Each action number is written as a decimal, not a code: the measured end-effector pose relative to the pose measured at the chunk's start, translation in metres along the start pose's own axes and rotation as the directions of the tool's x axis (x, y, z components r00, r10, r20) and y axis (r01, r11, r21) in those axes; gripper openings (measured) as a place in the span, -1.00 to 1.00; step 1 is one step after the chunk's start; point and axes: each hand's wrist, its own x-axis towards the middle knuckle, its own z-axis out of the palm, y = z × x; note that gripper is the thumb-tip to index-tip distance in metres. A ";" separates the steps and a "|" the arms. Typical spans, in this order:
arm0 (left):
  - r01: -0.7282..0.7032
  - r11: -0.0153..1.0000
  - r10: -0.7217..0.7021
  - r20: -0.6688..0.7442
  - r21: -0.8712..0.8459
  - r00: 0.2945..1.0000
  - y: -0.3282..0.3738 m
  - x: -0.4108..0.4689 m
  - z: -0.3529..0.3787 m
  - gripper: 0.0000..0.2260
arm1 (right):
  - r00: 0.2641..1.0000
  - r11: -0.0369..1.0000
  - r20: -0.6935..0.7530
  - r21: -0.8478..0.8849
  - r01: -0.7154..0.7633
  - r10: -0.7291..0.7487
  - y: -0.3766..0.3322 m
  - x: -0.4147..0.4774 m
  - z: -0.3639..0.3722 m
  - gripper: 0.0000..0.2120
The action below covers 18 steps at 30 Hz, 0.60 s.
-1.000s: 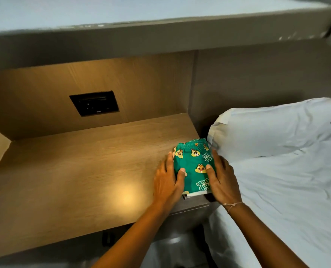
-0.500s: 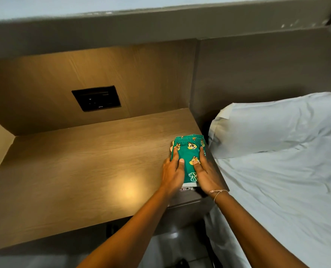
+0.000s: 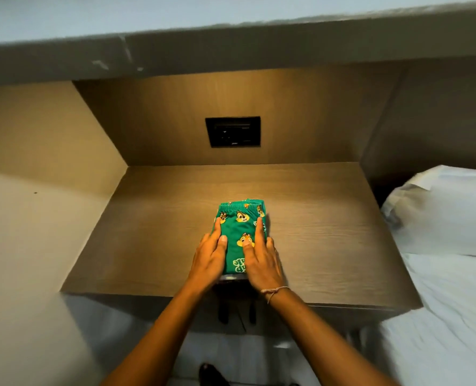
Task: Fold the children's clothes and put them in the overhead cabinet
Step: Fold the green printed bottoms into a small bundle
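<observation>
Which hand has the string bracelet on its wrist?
The right hand: a thin pale bracelet circles its wrist. The left hand has a bare wrist. Both lie flat on the folded green shorts.

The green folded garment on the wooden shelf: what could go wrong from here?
1. The green folded garment lies near the wooden shelf front edge; it may slide off.
2. Left hand and right hand only press flat; lifting so may undo the fold.

head view, looking steeply down
</observation>
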 end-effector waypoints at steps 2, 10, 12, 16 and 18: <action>0.031 0.999 -0.032 0.030 0.037 0.999 -0.007 0.000 -0.010 -0.38 | 0.999 0.996 0.029 -0.090 0.023 -0.020 -0.003 0.002 0.006 -0.42; -0.054 0.964 0.047 0.035 0.259 0.998 -0.008 -0.003 -0.015 -0.51 | 0.997 0.972 0.064 -0.230 0.055 -0.041 0.010 0.023 -0.006 -0.38; -0.083 0.938 0.087 0.003 0.337 0.996 -0.008 -0.005 -0.009 -0.52 | 0.996 0.974 0.056 -0.212 0.079 -0.068 0.007 0.025 0.005 -0.38; -0.050 0.946 0.081 -0.082 0.320 0.993 -0.006 -0.002 -0.004 -0.54 | 0.996 0.983 0.043 -0.162 0.084 -0.078 0.004 0.031 0.017 -0.37; -0.042 0.982 0.057 -0.076 0.186 0.995 -0.001 -0.002 -0.004 -0.54 | 0.995 0.994 0.086 -0.097 0.056 -0.048 0.003 0.037 0.013 -0.38</action>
